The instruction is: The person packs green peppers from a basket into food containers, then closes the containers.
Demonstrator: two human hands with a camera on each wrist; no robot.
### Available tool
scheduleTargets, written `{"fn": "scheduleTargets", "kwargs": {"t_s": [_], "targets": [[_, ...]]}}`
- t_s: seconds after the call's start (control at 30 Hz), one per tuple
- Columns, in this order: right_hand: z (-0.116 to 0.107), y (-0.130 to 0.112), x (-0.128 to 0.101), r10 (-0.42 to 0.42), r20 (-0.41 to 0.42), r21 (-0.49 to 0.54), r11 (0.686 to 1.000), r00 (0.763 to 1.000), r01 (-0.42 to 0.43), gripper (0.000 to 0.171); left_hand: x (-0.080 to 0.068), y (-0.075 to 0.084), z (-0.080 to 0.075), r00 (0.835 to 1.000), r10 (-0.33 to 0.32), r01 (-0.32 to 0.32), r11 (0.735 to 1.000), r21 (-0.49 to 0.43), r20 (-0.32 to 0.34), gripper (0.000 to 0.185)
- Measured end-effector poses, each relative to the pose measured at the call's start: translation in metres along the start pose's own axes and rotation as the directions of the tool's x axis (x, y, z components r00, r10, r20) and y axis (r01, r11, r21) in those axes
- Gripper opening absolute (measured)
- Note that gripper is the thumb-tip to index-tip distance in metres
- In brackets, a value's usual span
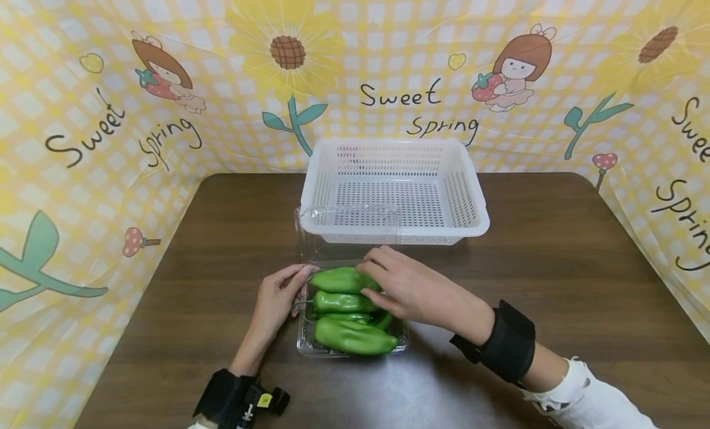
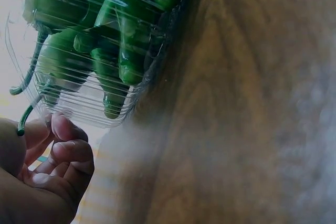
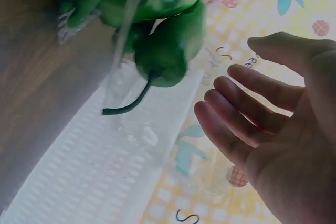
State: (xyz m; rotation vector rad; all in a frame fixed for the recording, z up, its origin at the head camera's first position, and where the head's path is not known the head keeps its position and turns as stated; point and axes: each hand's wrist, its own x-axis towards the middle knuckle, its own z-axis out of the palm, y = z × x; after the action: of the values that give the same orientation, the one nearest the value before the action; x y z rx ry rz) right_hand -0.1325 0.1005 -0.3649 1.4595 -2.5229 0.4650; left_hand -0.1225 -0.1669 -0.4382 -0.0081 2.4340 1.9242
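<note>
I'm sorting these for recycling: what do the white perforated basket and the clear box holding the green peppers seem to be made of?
The white perforated basket looks like moulded matte plastic, given its even slotted mesh walls. The clear ribbed box looks like thin glossy plastic: the green peppers show through, and the ridges catch highlights.

Printed on the yellow checked backdrop (image 1: 388, 40), in black script: "Sweet Spring". Readable in full behind the white basket (image 1: 395, 232), just past the table's far edge, "Sweet" above "Spring". Repeated on the left panel beyond the table's left edge, slanted. Repeated again past the right edge, cut off by the frame. No legible label on the clear pepper tray (image 1: 310, 346).
</note>
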Motion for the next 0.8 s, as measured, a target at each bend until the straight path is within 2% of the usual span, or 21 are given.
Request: {"fn": "scheduleTargets", "kwargs": {"t_s": [0.17, 0.27, 0.4, 0.53, 0.63, 0.8], "targets": [[-0.004, -0.011, -0.001, -0.015, 0.043, 0.023, 1.000, 0.999, 0.014, 0.031, 0.005, -0.016, 0.000, 1.000, 0.014, -0.014, 1.000, 0.003, -0.015, 0.024], [-0.005, -0.018, -0.004, -0.030, 0.062, 0.057, 0.998, 0.998, 0.026, 0.035, 0.006, -0.021, -0.001, 1.000, 0.024, -0.024, 1.000, 0.006, -0.018, 0.026], [-0.004, -0.027, -0.009, -0.058, 0.095, 0.062, 0.997, 0.994, 0.052, 0.046, 0.006, -0.022, -0.001, 0.999, 0.037, -0.037, 0.999, 0.005, -0.020, 0.028], [-0.003, -0.035, -0.013, -0.053, 0.191, 0.060, 0.997, 0.980, 0.042, 0.060, 0.006, -0.022, -0.001, 0.999, 0.041, -0.040, 0.999, 0.014, -0.022, 0.027], [0.001, -0.040, -0.015, -0.056, 0.245, 0.066, 0.997, 0.968, 0.041, 0.062, 0.006, -0.023, -0.002, 0.999, 0.042, -0.042, 0.999, 0.010, -0.019, 0.027], [0.009, -0.046, -0.018, -0.078, 0.263, 0.033, 0.997, 0.962, 0.072, 0.059, 0.006, -0.022, -0.002, 0.999, 0.039, -0.039, 0.999, 0.002, -0.017, 0.027]]}}
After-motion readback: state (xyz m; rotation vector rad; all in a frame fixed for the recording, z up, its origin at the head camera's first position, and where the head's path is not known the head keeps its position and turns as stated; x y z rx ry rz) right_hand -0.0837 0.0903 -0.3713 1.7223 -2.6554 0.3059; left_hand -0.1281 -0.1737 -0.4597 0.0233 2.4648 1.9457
